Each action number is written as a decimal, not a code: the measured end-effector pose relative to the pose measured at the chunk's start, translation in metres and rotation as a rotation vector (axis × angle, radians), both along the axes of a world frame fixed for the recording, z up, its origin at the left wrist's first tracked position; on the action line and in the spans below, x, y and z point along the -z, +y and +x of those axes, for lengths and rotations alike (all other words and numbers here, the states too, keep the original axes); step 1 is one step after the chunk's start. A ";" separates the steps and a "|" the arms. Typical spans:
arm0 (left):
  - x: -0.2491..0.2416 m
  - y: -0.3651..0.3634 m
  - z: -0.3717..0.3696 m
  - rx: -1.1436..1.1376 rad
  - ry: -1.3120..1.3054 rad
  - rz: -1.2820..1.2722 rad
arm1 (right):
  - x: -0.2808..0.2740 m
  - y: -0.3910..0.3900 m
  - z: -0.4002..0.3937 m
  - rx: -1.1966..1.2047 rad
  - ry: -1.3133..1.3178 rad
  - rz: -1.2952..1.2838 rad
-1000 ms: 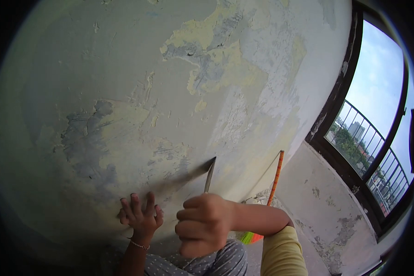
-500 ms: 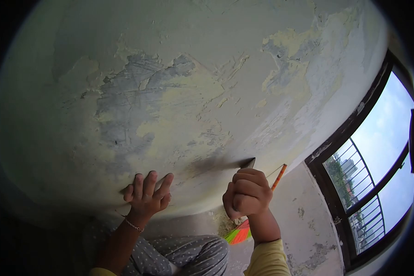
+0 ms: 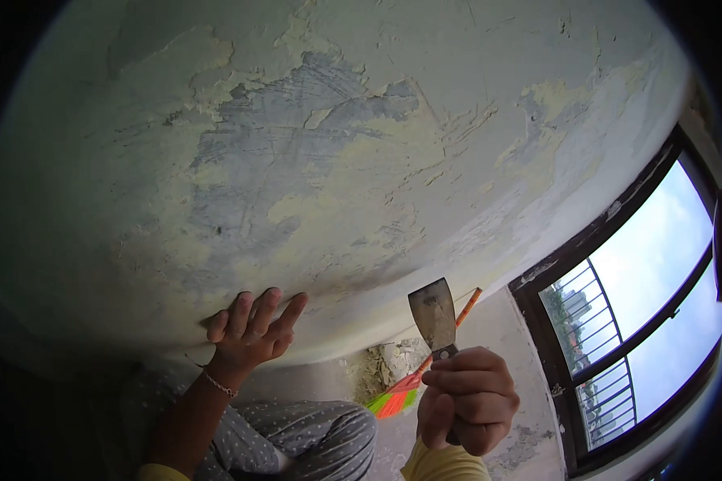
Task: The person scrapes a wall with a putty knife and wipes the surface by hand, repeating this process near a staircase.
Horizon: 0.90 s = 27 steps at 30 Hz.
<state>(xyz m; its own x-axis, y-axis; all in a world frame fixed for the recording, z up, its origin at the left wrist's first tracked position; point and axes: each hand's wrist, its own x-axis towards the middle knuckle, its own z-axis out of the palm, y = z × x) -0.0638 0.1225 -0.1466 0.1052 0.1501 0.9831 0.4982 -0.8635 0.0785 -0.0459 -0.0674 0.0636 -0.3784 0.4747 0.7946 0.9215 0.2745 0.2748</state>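
Right hand (image 3: 472, 398): closed round the handle of the scraper (image 3: 435, 315), blade up, before the wall's lower edge, wall contact unclear | Left hand (image 3: 253, 329): open, fingers spread, gripping nothing, fingertips at the wall (image 3: 313, 168) near its lower edge | Broom (image 3: 395, 400): stood behind the scraper, bristles down | Window (image 3: 618, 321): stood beyond, right

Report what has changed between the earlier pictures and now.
The right hand has moved away from the left hand, toward the window. The scraper, first seen nearly edge-on, now shows its blade's broad face, seemingly drawn back from the wall. The view has shifted too. Nothing was let go; the left hand stays by the wall, fingers spread.
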 end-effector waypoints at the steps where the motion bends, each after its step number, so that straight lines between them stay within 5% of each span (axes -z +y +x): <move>1: 0.000 0.000 0.000 0.002 -0.007 -0.007 | 0.000 -0.004 -0.003 -0.080 -0.034 -0.013; 9: 0.000 -0.001 -0.002 -0.005 0.021 -0.008 | -0.001 0.023 0.007 0.203 0.135 0.139; 12: 0.000 -0.001 -0.001 0.002 0.018 -0.015 | 0.008 0.018 -0.013 -0.193 -0.016 0.208; 14: -0.001 0.000 -0.001 -0.003 0.014 -0.012 | 0.004 0.020 -0.006 -0.125 0.010 0.100; 16: 0.000 -0.002 -0.004 0.005 0.022 -0.011 | -0.002 0.046 0.029 0.195 0.073 0.135; 19: 0.000 -0.001 -0.004 0.018 0.023 -0.023 | -0.006 0.038 0.024 0.184 0.089 0.159; 24: 0.001 -0.002 -0.001 0.019 0.019 -0.025 | 0.009 0.007 -0.005 -0.343 0.030 0.308; 27: -0.001 -0.001 -0.003 0.017 0.019 -0.026 | -0.002 0.028 0.015 0.086 0.168 0.165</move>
